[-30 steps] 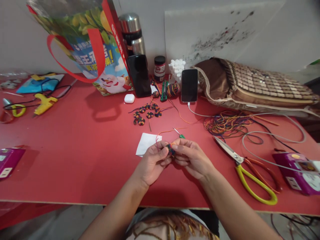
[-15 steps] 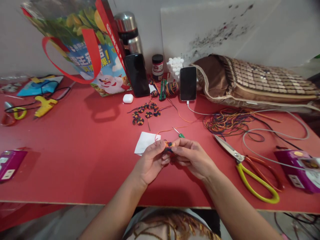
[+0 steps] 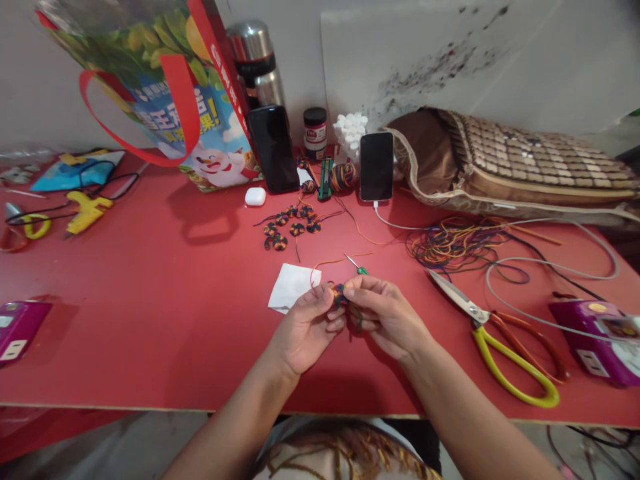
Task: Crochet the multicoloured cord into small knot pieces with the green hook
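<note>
Between my fingertips is a small multicoloured knotted cord piece point(image 3: 339, 293), dark with orange and purple. My left hand point(image 3: 310, 327) pinches its left side with thumb and fingers. On its other side my right hand point(image 3: 387, 313) grips it, fingers curled, and a dark cord end hangs by those fingers. An orange cord point(image 3: 327, 262) curves on the table just above. Just beyond my hands lie a green-handled awl point(image 3: 361, 269) and a white paper piece point(image 3: 290, 285). Several similar knotted pieces point(image 3: 297, 229) lie farther back.
Scissors point(image 3: 480, 317) and a tangle of cords point(image 3: 460, 245) lie to the right, near a purple power box point(image 3: 595, 333). At the back stand a shopping bag point(image 3: 165, 113), a black phone point(image 3: 273, 150) and another phone point(image 3: 377, 167) on a cable. A yellow glue gun point(image 3: 87, 212) lies left.
My right fingers have shifted slightly on the knotted piece, and a dark cord end now shows below them. The piece looks slightly turned; the table items stay put.
</note>
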The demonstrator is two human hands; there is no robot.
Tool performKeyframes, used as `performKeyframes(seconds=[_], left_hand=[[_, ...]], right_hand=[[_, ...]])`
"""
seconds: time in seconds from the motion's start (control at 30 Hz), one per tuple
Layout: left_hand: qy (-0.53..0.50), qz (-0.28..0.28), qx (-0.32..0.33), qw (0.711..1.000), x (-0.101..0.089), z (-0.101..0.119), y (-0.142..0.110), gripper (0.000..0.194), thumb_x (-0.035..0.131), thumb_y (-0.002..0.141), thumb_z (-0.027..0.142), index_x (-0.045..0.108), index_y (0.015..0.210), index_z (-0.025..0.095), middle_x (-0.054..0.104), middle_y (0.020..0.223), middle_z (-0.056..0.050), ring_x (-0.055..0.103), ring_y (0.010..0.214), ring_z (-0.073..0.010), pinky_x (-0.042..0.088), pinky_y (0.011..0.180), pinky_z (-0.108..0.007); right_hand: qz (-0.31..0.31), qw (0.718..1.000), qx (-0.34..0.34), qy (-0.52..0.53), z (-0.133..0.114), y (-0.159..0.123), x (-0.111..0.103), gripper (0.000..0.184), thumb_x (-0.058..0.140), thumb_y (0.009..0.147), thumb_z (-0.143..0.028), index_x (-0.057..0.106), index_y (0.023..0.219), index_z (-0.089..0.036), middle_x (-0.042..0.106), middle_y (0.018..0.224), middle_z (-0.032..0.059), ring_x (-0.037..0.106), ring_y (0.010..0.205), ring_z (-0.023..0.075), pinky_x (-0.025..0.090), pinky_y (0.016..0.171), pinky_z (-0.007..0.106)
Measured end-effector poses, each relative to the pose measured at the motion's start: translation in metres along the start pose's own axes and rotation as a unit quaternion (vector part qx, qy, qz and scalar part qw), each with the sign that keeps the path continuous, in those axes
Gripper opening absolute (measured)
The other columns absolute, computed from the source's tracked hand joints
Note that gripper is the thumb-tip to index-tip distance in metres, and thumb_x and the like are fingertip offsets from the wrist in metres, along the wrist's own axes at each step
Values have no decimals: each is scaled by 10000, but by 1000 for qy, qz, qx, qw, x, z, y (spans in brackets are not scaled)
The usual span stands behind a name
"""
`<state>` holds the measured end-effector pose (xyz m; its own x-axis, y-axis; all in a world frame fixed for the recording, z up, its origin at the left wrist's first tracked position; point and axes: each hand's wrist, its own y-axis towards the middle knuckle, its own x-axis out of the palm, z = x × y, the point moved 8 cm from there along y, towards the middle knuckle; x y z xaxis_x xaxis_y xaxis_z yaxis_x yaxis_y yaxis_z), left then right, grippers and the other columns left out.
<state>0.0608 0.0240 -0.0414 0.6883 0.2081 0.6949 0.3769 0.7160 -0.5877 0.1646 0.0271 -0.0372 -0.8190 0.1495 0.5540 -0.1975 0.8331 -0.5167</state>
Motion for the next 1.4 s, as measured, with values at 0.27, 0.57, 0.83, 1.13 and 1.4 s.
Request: performKeyframes(seconds=[0.27,0.57,0.83,1.13,1.4], left_hand=[[29,19,-8,999,-3,6,0,436,1059,541,270,734,777,102,623,668,12,533,571,-76,400,495,-182],[-29,44,-18,998,3,3,-2,466,1078,460,231,691,706,145,657,671,18,537,579,-71,427,518,-193],[-35,48,-12,998,5,1,-5,434,1063,519,238,706,747,145,658,696,13,522,585,-86,437,536,-215],[-121,60,-35,990,8,-2,-2,160,863,857,198,726,817,128,663,761,-21,525,619,-94,427,559,-224],[-103,57,-46,992,8,-8,-5,176,888,811,194,725,796,132,661,729,-17,535,592,-100,436,568,-237]], right_hand=[[-23,999,17,-36,-1,-3,3,459,1020,559,-452,706,716,-157,502,471,-87,255,371,11,138,364,176],[-23,999,13,-22,0,-3,1,414,1018,574,-391,719,750,-165,696,605,-8,407,387,31,304,393,174],[-63,997,41,22,3,-3,4,352,977,643,-351,729,794,-153,717,606,39,478,409,53,142,393,152],[-27,998,31,43,1,-2,1,346,964,616,-274,712,818,-150,735,633,32,308,385,-3,143,405,145],[-9,1000,25,11,2,-2,-1,446,1002,601,-371,627,742,-173,712,564,34,395,366,26,175,389,144]])
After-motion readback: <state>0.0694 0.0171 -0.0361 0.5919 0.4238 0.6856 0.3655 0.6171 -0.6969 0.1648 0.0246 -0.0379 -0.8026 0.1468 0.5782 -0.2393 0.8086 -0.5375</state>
